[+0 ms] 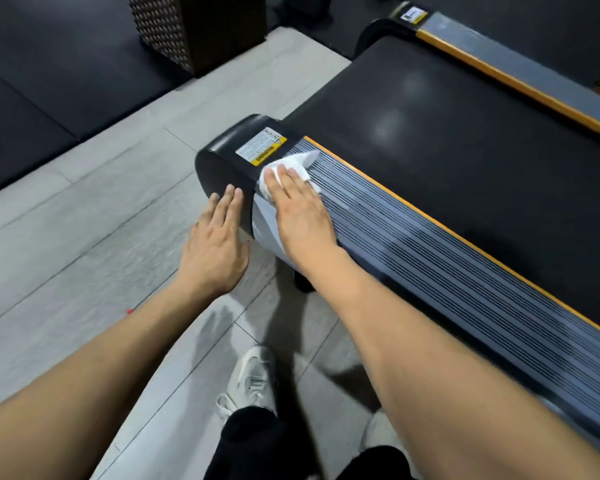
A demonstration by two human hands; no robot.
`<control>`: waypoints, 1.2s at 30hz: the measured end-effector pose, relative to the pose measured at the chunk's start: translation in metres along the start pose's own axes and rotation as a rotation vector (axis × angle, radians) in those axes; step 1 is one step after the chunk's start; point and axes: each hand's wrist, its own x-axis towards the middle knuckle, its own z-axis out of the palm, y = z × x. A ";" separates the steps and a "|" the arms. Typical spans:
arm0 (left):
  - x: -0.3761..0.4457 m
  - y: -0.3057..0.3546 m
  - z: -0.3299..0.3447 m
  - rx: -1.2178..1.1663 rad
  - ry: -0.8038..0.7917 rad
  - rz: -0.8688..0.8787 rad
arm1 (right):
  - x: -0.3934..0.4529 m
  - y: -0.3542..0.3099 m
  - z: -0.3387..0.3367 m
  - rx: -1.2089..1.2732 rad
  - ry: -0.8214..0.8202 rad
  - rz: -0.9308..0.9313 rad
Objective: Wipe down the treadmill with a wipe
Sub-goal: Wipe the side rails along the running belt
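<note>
A: Item one, the landmark?

B: Treadmill (430, 237), seen from above at its rear corner. Black belt (447, 140); grey ribbed side rail (447, 271) with an orange strip along the belt edge; rounded black end cap (222, 161) at the rail's far end. A warning label (261, 147), white and yellow, sits on top of the cap.

A: Item two, the wipe?

B: Wipe (291, 164), white, crumpled. It lies on the side rail right where the ribs meet the end cap, its edge touching the warning label's corner.

A: Hands?

B: Right hand (302, 216): palm down on the wipe, fingers straight and together, pressing it flat to the rail. Not curled round it. Left hand (215, 244): fingers straight and relaxed, holding nothing; its fingertips (230, 195) lie against the outer side of the end cap, just beside the right hand. Both forearms bare.

A: Other entries near the treadmill?

B: Floor (84, 220), pale grey planks, running along the rail's outer side. Black mats (32, 98) beyond the floor, well apart from the cap. A dark woven basket (194, 29) stands past the treadmill's end, at the edge of the mats. One white shoe (253, 375) on the floor below the hands, beside the rail, with dark trouser legs (250, 441) at the bottom of the view. On the belt's far side, another orange-edged rail (520, 81), carrying its own small label (413, 13); print too small to read.
</note>
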 end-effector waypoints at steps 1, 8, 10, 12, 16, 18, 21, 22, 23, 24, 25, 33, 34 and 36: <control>-0.001 -0.003 -0.001 0.013 -0.011 0.027 | 0.013 -0.005 0.000 -0.013 -0.020 -0.028; 0.000 0.020 0.011 0.005 0.047 0.161 | -0.035 0.025 -0.014 0.037 -0.069 -0.008; 0.000 0.028 0.020 -0.009 0.073 0.164 | -0.082 0.044 -0.019 0.094 0.018 0.088; 0.001 0.030 0.026 -0.041 0.096 0.145 | -0.121 0.060 -0.021 0.101 0.119 0.175; 0.002 0.025 0.031 -0.040 0.079 0.253 | -0.131 0.059 -0.020 0.128 0.164 0.371; 0.004 0.023 0.032 -0.042 0.039 0.284 | -0.104 0.045 -0.021 0.157 0.117 0.316; 0.005 0.021 0.032 -0.016 0.000 0.296 | -0.039 0.030 -0.021 0.137 -0.012 0.135; 0.005 0.020 0.030 -0.004 -0.012 0.296 | -0.016 0.026 -0.023 0.129 -0.037 0.081; 0.004 0.020 0.027 0.008 -0.021 0.289 | 0.006 0.023 -0.024 0.123 -0.059 0.036; 0.004 0.021 0.023 0.018 -0.027 0.280 | 0.025 0.024 -0.025 0.116 -0.089 0.010; 0.004 0.022 0.020 0.026 -0.030 0.274 | 0.039 0.025 -0.027 0.108 -0.114 -0.005; 0.003 0.025 0.019 -0.006 -0.101 0.241 | -0.047 0.097 -0.031 0.127 0.150 0.252; 0.003 0.025 0.020 -0.017 -0.109 0.248 | -0.067 0.105 -0.033 0.138 0.180 0.327; 0.003 0.026 0.020 -0.038 -0.134 0.241 | -0.091 0.112 -0.034 0.112 0.184 0.464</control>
